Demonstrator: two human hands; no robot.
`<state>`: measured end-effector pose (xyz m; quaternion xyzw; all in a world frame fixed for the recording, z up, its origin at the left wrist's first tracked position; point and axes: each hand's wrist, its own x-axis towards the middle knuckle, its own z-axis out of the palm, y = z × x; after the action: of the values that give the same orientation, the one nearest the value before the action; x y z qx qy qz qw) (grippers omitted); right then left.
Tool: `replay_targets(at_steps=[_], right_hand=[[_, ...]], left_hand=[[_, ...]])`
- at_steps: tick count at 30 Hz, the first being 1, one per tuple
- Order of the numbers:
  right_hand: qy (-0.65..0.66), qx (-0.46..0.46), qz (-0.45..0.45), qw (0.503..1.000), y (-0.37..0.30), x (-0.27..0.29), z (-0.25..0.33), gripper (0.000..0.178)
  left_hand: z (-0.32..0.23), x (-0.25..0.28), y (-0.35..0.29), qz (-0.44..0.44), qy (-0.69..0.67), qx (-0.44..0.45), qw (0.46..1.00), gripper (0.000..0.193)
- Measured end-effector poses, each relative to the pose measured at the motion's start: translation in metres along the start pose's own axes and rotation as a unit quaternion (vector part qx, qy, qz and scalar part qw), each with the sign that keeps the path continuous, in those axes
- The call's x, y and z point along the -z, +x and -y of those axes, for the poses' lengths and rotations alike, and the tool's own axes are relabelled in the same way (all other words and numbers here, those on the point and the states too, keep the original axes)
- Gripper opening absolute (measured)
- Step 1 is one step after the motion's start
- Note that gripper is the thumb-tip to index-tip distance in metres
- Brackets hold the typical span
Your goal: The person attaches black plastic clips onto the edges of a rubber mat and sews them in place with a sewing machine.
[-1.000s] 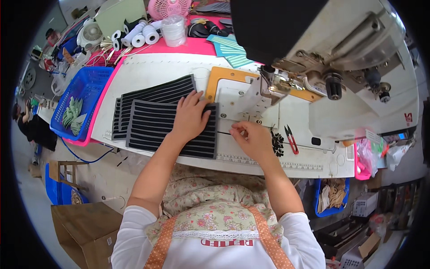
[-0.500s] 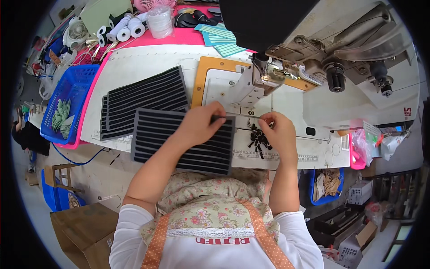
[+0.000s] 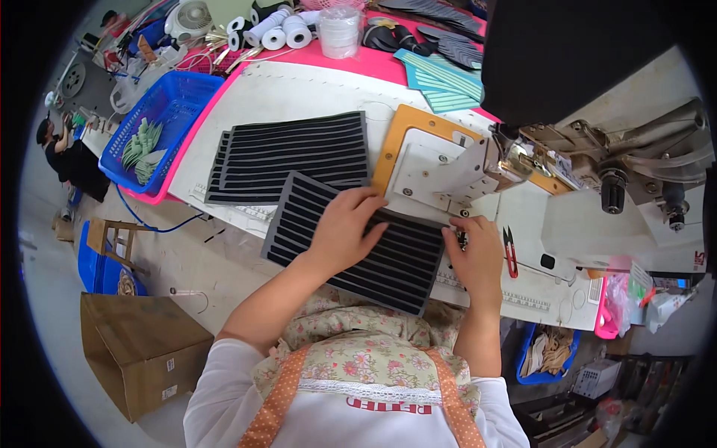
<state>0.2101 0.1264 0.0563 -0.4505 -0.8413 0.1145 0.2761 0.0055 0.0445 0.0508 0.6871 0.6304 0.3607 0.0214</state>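
Note:
A grey sheet with black stripes (image 3: 336, 257) lies tilted across the table's front edge, partly over my lap. My left hand (image 3: 345, 228) lies on its upper part, fingertips at the far edge and thumb apart from the fingers. At its right corner, my right hand (image 3: 478, 257) pinches the sheet between thumb and fingers. Small black pieces (image 3: 463, 240) peek out beside the right fingers, mostly hidden. Red-handled thread snips (image 3: 511, 257) lie right of that hand. More striped sheets (image 3: 295, 149) are stacked behind, at the left.
A sewing machine (image 3: 485, 168) with an orange clamp frame (image 3: 388, 153) stands just beyond my hands. At the left is a blue basket (image 3: 183, 89) holding green strips. Thread spools (image 3: 272, 33) and teal striped pieces (image 3: 448, 82) sit at the back. A cardboard box (image 3: 142, 351) stands below left.
The view has turned, shifting the scene rightward. The striped sheet has moved right and tilted, and my right hand now grips its corner. It covers most of the black pieces; the snips now show.

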Motion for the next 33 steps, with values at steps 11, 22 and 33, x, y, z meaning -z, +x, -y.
replay_targets(at_steps=[11, 22, 33], right_hand=[[-0.08, -0.041, 0.086, 0.992, -0.008, -0.006, -0.002, 0.009], [0.542, -0.193, 0.089, 0.813, -0.005, -0.014, 0.026, 0.007], [0.571, -0.208, 0.123, 0.785, -0.01, -0.031, 0.022, 0.009]], left_hand=[[-0.037, -0.019, 0.001, 0.036, -0.24, 0.147, 0.959, 0.024], [-0.032, -0.031, 0.01, -0.023, -0.353, 0.178, 0.918, 0.014], [-0.032, -0.035, 0.009, -0.021, -0.281, 0.112, 0.953, 0.009]])
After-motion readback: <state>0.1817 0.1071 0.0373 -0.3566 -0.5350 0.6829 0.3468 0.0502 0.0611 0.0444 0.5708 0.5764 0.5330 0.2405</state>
